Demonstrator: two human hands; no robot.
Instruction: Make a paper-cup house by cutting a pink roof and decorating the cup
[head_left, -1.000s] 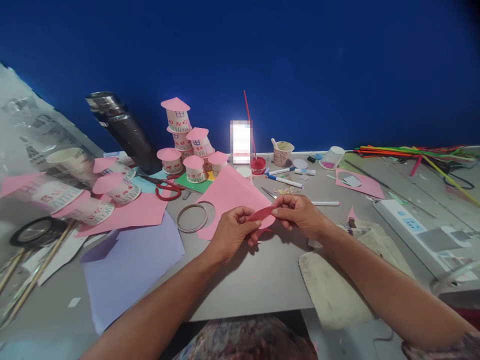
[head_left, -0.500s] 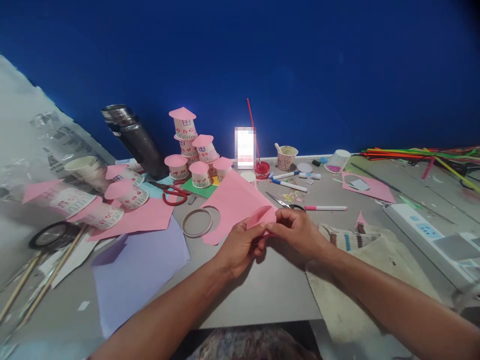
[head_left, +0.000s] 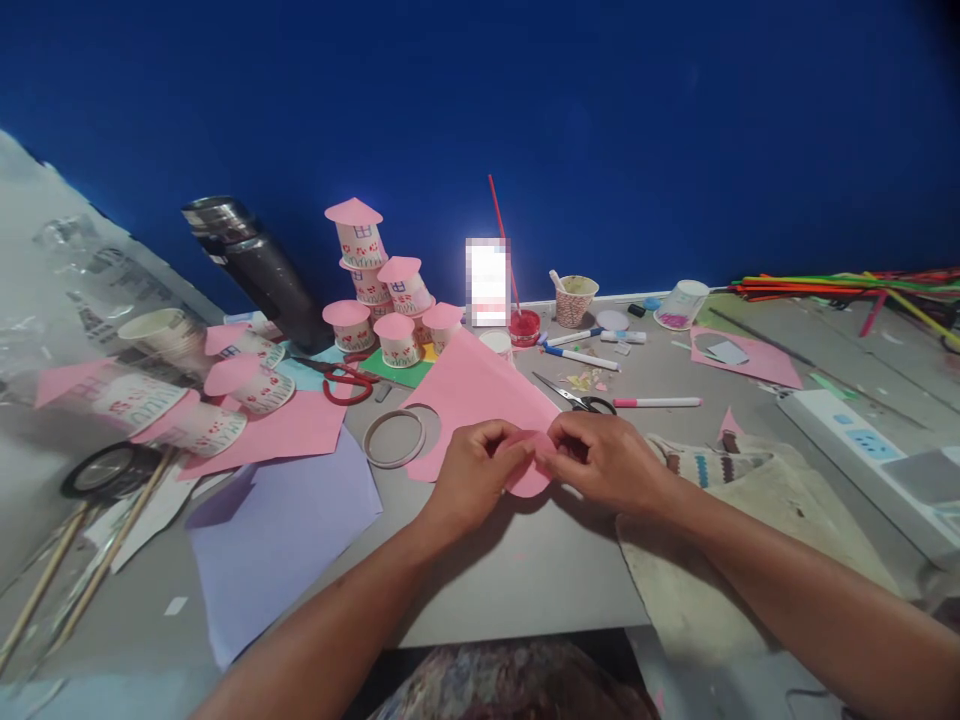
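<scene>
Grey tabletop (head_left: 525,585) beneath — left hand (head_left: 474,472) and right hand (head_left: 606,462), curled nearly closed, pinch a small pink paper (head_left: 531,479).

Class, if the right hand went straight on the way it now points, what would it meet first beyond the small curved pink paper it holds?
The right hand would most likely meet the left hand, which grips the same small curved pink paper; fingertip depth is unclear.

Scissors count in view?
2: red-handled scissors at left, beside the green sheet; black-handled scissors just beyond the right hand. More could be hidden under the papers.
</scene>
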